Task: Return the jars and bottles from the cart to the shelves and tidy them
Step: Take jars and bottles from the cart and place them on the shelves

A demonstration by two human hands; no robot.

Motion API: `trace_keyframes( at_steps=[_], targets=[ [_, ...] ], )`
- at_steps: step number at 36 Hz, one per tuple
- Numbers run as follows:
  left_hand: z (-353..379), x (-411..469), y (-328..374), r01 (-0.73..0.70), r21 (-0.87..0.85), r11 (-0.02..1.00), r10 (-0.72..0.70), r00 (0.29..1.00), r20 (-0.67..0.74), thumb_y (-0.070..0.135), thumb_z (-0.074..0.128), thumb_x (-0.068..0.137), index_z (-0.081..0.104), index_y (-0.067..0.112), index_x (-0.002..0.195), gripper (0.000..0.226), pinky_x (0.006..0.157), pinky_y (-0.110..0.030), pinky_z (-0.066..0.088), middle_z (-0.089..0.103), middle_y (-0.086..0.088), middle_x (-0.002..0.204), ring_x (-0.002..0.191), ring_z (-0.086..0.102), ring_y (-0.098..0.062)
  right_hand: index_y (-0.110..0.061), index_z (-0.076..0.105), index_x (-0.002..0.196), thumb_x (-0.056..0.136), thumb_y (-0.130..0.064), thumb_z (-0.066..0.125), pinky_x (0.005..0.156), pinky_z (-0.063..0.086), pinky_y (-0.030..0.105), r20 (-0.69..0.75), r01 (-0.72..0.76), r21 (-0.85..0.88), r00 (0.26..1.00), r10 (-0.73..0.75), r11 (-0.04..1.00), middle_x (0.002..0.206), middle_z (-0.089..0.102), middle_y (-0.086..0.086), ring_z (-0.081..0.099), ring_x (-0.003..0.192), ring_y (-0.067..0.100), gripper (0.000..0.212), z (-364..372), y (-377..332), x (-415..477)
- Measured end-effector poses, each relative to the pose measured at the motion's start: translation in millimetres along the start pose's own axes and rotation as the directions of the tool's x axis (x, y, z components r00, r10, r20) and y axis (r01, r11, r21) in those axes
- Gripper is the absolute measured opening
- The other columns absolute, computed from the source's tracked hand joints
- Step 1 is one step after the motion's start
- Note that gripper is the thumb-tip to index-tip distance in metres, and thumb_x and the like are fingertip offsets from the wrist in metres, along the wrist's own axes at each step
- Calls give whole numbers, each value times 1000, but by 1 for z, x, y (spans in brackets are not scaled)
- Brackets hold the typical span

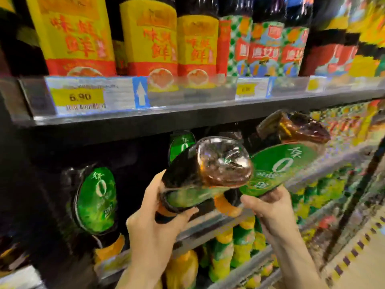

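Note:
I hold two dark sauce bottles with green labels, both tipped with their bases toward the shelf. My left hand grips the nearer bottle near its orange neck. My right hand grips the second bottle by its lower end. Both bottles hover in front of the middle shelf, just under its black edge. A matching green-label bottle stands on that shelf at the left, and another stands further back.
The upper shelf holds tall dark bottles with yellow and red labels and green-checked ones. A price tag reading 6.90 is on the rail. Green and yellow bottles fill the shelf below. Floor shows at the lower right.

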State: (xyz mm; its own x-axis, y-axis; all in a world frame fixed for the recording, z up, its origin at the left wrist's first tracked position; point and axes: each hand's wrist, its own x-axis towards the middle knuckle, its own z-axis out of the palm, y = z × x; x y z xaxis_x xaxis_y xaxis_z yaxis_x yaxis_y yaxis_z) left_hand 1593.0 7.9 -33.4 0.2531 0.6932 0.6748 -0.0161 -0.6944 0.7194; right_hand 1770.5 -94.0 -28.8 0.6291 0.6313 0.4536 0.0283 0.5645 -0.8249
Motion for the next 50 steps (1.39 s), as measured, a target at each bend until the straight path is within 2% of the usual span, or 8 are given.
trace_keyframes(
  at_steps=[3, 5, 11, 13, 25, 29, 43, 50],
  targets=[
    [8, -1, -14, 34, 11, 999, -33, 999, -29, 23, 83, 51, 52, 5, 120, 78, 87, -14, 50, 61, 25, 109, 97, 62, 7, -22, 76, 76, 17, -34, 95, 61, 55, 22, 38, -45, 47, 998, 43, 998, 77, 75, 0, 71, 74, 12, 62, -5, 11, 18],
    [10, -1, -16, 62, 4, 998, -62, 996, -59, 21, 83, 52, 50, -2, 122, 81, 89, -16, 50, 60, 26, 108, 100, 61, 6, -20, 75, 73, 17, -27, 94, 59, 56, 23, 72, -70, 56, 995, 66, 996, 74, 74, 1, 71, 69, 12, 59, -7, 17, 28],
    [7, -13, -10, 118, 25, 993, -112, 978, -174, 21, 90, 55, 48, 0, 124, 83, 91, -35, 52, 66, 15, 105, 104, 63, -5, -9, 66, 85, 19, -20, 95, 65, 56, 23, 183, -151, 29, 973, 144, 988, 79, 75, 2, 71, 77, 14, 73, 0, 33, 47],
    [7, -16, -10, 141, 36, 989, -131, 971, -198, 12, 86, 56, 48, -1, 124, 80, 90, -36, 52, 67, 13, 103, 103, 64, -8, -10, 67, 85, 18, -33, 95, 68, 56, 24, 212, -163, 3, 964, 159, 987, 82, 75, 3, 71, 80, 17, 76, 5, 38, 50],
    [3, -26, 2, 168, 101, 981, -137, 956, -260, 8, 84, 55, 48, 2, 124, 78, 85, -12, 50, 65, 20, 104, 98, 62, 3, -13, 67, 97, 52, 0, 84, 78, 57, 31, 416, -155, -222, 878, 237, 963, 92, 75, 5, 70, 91, 20, 50, 13, 61, 55],
    [2, -25, 0, 169, 96, 981, -139, 955, -261, 10, 84, 54, 50, 4, 122, 76, 85, -14, 51, 66, 18, 103, 98, 63, 1, -15, 63, 97, 58, 6, 82, 71, 54, 19, 450, -152, -276, 852, 267, 949, 89, 75, 2, 70, 86, 12, 48, 15, 67, 58],
    [5, -20, -11, 225, 94, 970, -192, 942, -275, 3, 85, 53, 50, 33, 100, 66, 74, -1, 46, 64, 33, 94, 92, 61, 11, -19, 51, 118, 65, -20, 84, 97, 49, 35, 468, -59, -470, 829, 306, 881, 110, 66, -3, 60, 107, 11, 62, 24, 83, 75],
    [3, -13, -22, 299, 103, 949, -269, 934, -237, 23, 86, 49, 46, 22, 115, 77, 75, -2, 46, 59, 20, 103, 94, 58, 14, -27, 46, 118, 70, -11, 79, 86, 48, 13, 492, -91, -473, 798, 349, 876, 115, 62, -8, 57, 108, 1, 60, 21, 82, 80]
  ],
)
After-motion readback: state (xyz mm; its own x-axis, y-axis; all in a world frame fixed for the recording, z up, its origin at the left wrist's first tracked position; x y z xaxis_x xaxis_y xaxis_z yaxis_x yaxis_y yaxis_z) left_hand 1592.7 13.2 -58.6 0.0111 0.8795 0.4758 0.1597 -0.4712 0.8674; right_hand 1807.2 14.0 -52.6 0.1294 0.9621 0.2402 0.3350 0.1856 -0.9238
